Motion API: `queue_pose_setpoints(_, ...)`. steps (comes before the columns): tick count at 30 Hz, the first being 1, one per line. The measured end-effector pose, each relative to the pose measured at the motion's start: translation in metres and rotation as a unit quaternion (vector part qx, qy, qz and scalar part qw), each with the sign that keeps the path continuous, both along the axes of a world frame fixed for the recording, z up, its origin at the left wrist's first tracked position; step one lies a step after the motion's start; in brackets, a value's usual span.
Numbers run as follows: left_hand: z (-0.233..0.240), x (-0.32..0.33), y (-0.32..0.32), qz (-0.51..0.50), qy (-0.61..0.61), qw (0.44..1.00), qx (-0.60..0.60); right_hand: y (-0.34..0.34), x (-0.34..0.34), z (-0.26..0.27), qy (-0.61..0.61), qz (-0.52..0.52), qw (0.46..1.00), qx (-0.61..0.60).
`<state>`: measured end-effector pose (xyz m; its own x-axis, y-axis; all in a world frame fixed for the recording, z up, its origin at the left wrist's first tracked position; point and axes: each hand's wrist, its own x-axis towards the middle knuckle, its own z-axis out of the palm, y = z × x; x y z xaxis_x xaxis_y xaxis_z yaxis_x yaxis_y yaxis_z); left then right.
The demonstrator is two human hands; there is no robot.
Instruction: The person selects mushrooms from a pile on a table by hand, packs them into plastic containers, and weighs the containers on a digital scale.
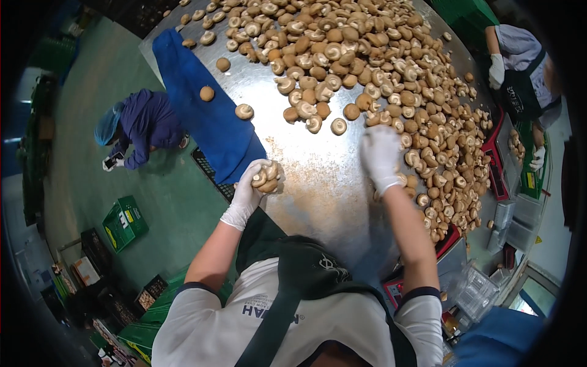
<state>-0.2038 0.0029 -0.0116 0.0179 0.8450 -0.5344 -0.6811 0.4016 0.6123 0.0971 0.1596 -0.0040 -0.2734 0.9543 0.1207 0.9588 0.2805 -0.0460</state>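
A large heap of brown-capped mushrooms (348,55), caps and pale stems mixed, covers the far and right parts of a metal table (316,183). My left hand (247,188), in a white glove, holds several mushrooms (266,178) at the table's left edge, near the lower end of a blue cloth (206,105). My right hand (380,153), also gloved and somewhat blurred, is over the near edge of the heap, beside loose mushrooms. Its fingertips and anything in them cannot be made out. Two mushrooms rest on or against the cloth.
Red-framed scales (495,160) stand along the right side, with clear plastic trays (472,291) nearby. A co-worker (525,73) in white gloves is at the far right. Another person (149,124) bends over at left, holding a phone. A green crate (124,223) is on the floor.
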Motion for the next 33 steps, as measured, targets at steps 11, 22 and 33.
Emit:
queue_pose_setpoints(11,0.010,0.040,0.012,-0.066,-0.007,0.998,0.002,0.025,-0.115,0.009,0.181,0.138,0.972,-0.053)
queue_pose_setpoints(22,0.019,0.051,0.022,-0.191,-0.075,0.979,0.020,-0.029,-0.056,0.034,0.470,0.011,0.825,-0.315)
queue_pose_setpoints(33,-0.016,0.032,0.011,-0.197,-0.147,0.969,-0.037,0.051,-0.104,0.039,0.224,0.087,0.971,-0.006)
